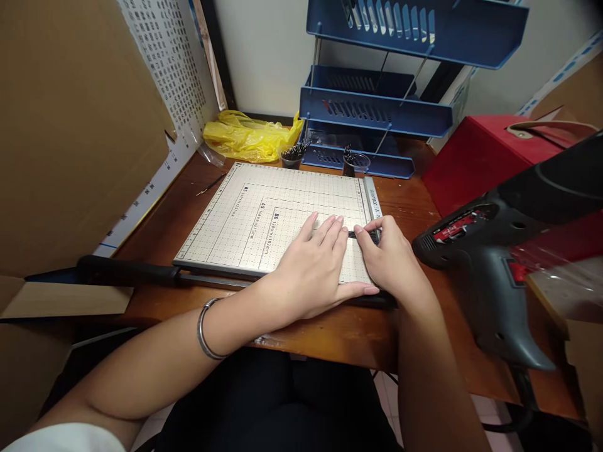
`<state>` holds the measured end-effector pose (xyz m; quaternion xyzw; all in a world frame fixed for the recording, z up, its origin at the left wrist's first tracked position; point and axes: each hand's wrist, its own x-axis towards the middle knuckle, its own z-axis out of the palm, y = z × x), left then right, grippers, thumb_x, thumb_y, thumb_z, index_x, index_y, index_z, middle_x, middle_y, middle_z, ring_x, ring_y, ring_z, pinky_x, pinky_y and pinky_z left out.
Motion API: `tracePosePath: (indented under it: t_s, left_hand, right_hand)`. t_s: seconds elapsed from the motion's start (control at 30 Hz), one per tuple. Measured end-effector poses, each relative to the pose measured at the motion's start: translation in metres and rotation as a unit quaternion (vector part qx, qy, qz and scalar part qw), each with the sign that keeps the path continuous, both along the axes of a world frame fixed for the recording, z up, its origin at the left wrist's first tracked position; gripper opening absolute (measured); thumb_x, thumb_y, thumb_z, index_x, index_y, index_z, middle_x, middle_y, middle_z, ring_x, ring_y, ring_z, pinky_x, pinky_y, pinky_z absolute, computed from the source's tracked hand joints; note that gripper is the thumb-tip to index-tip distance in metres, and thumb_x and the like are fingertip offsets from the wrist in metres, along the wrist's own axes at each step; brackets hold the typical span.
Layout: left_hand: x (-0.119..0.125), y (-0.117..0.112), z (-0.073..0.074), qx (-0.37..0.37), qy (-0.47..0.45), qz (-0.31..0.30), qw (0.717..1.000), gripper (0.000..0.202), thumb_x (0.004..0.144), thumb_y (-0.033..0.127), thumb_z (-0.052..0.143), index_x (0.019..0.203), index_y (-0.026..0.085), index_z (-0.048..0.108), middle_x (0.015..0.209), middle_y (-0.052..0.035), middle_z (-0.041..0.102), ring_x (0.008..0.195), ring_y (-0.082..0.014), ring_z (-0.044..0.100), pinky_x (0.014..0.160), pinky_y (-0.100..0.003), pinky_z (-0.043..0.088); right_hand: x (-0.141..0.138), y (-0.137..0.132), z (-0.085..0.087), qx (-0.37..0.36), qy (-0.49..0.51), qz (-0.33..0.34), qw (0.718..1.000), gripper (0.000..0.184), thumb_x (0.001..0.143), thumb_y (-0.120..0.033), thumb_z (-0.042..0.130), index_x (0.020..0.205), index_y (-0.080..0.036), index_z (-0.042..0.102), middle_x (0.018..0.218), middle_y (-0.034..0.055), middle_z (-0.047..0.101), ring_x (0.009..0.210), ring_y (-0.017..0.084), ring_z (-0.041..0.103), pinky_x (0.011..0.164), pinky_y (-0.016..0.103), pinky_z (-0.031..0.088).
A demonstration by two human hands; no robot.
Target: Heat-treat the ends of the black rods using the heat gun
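Note:
A cream paper cutter [230, 235] with a printed grid lies on the table before me. My left hand [313, 267] rests flat on its board, fingers together and stretched out, thumb pointing right. At its fingertips a short bundle of thin black strips [352, 235] shows; whether it runs on under the fingers I cannot tell. My right hand [389, 251] pinches these strips between thumb and forefinger, near the board's right edge. The cutter's black-handled arm [127, 271] is lowered along the near edge, its handle jutting out to the left.
Behind the cutter stand two clear cups, a left cup [291, 162] and a right cup [349, 168], holding thin black pieces. A yellow plastic bag [249, 138], a blue tiered rack [377, 110], a red box [475, 150] and a heat gun [490, 270] surround the work area. Cardboard [70, 125] walls the left.

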<state>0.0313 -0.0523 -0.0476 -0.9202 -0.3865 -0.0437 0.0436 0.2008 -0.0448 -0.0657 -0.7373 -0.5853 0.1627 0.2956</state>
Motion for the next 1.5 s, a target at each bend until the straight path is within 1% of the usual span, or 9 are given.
tracePosePath:
  t_s: [0.3, 0.57, 0.67, 0.77, 0.87, 0.97, 1.13, 1.37, 1.5]
  left_hand:
    - [-0.001, 0.001, -0.002, 0.012, -0.010, -0.009, 1.000, 0.105, 0.097, 0.080, 0.016, 0.155, -0.005, 0.038, 0.163, -0.0263, 0.037, 0.154, -0.0351, 0.035, 0.129, -0.053, 0.016]
    - [-0.001, 0.001, 0.001, -0.008, -0.002, -0.006, 1.000, 0.104, 0.098, 0.080, 0.017, 0.157, -0.004, 0.035, 0.164, -0.0252, 0.034, 0.156, -0.0346, 0.031, 0.130, -0.053, 0.014]
    - [-0.001, 0.001, 0.002, -0.011, 0.001, -0.007, 1.000, 0.103, 0.098, 0.079, 0.017, 0.158, -0.004, 0.034, 0.165, -0.0251, 0.033, 0.156, -0.0343, 0.030, 0.130, -0.053, 0.013]
    - [-0.001, 0.001, 0.003, -0.015, 0.006, -0.006, 1.000, 0.103, 0.098, 0.079, 0.019, 0.158, -0.003, 0.034, 0.166, -0.0251, 0.032, 0.157, -0.0348, 0.030, 0.130, -0.054, 0.012]
    - [0.000, 0.001, 0.003, -0.015, 0.007, -0.009, 1.000, 0.102, 0.099, 0.079, 0.022, 0.157, -0.003, 0.035, 0.165, -0.0249, 0.033, 0.156, -0.0348, 0.030, 0.130, -0.054, 0.013]
    - [0.000, 0.001, 0.004, -0.016, 0.006, -0.012, 1.000, 0.101, 0.099, 0.078, 0.023, 0.157, -0.003, 0.036, 0.165, -0.0251, 0.033, 0.156, -0.0354, 0.031, 0.129, -0.057, 0.016]
    - [-0.001, 0.002, 0.007, -0.032, 0.018, -0.010, 0.999, 0.100, 0.099, 0.078, 0.023, 0.159, -0.003, 0.032, 0.167, -0.0250, 0.027, 0.157, -0.0357, 0.027, 0.128, -0.060, 0.014]
    - [-0.002, 0.002, 0.008, -0.035, 0.020, -0.015, 0.999, 0.099, 0.100, 0.077, 0.021, 0.159, -0.001, 0.032, 0.166, -0.0255, 0.029, 0.157, -0.0356, 0.028, 0.128, -0.060, 0.015]
    - [-0.002, 0.001, 0.008, -0.034, 0.018, -0.012, 0.999, 0.100, 0.100, 0.077, 0.020, 0.159, -0.002, 0.031, 0.167, -0.0251, 0.028, 0.157, -0.0352, 0.028, 0.128, -0.060, 0.015]
  right_hand:
    - [0.000, 0.000, -0.001, 0.003, -0.003, 0.004, 1.000, 0.028, 0.095, -0.052, 0.050, 0.095, -0.024, 0.051, 0.106, 0.0094, 0.066, 0.098, 0.029, 0.062, 0.079, 0.039, 0.041]
    - [-0.001, -0.001, 0.002, -0.011, 0.009, -0.002, 1.000, 0.028, 0.095, -0.052, 0.050, 0.096, -0.025, 0.052, 0.103, 0.0077, 0.067, 0.096, 0.028, 0.062, 0.080, 0.039, 0.041]
    - [0.000, -0.002, 0.004, -0.011, 0.036, 0.006, 0.999, 0.027, 0.096, -0.052, 0.050, 0.097, -0.025, 0.055, 0.106, 0.0079, 0.067, 0.098, 0.027, 0.062, 0.086, 0.041, 0.043]
    - [0.001, -0.001, 0.005, 0.016, 0.055, 0.038, 0.998, 0.024, 0.096, -0.047, 0.050, 0.099, -0.025, 0.060, 0.114, 0.0078, 0.066, 0.103, 0.026, 0.061, 0.095, 0.043, 0.043]
    - [0.003, 0.000, 0.003, 0.051, 0.061, 0.072, 0.994, 0.021, 0.094, -0.042, 0.053, 0.097, -0.026, 0.064, 0.118, 0.0078, 0.065, 0.113, 0.027, 0.059, 0.105, 0.045, 0.041]
    - [0.005, 0.002, 0.000, 0.068, 0.069, 0.086, 0.992, 0.016, 0.092, -0.038, 0.055, 0.094, -0.025, 0.065, 0.119, 0.0088, 0.064, 0.119, 0.026, 0.057, 0.111, 0.045, 0.039]
    - [0.005, 0.003, -0.001, 0.071, 0.063, 0.084, 0.992, 0.014, 0.092, -0.036, 0.056, 0.090, -0.024, 0.064, 0.117, 0.0098, 0.063, 0.117, 0.025, 0.058, 0.111, 0.043, 0.038]
    - [0.005, 0.002, 0.001, 0.062, 0.059, 0.083, 0.993, 0.016, 0.091, -0.038, 0.056, 0.089, -0.024, 0.063, 0.117, 0.0102, 0.062, 0.117, 0.025, 0.057, 0.109, 0.042, 0.038]
    - [0.004, 0.001, -0.001, 0.056, 0.049, 0.060, 0.995, 0.019, 0.096, -0.039, 0.046, 0.092, -0.024, 0.057, 0.114, 0.0098, 0.063, 0.114, 0.026, 0.058, 0.104, 0.044, 0.041]
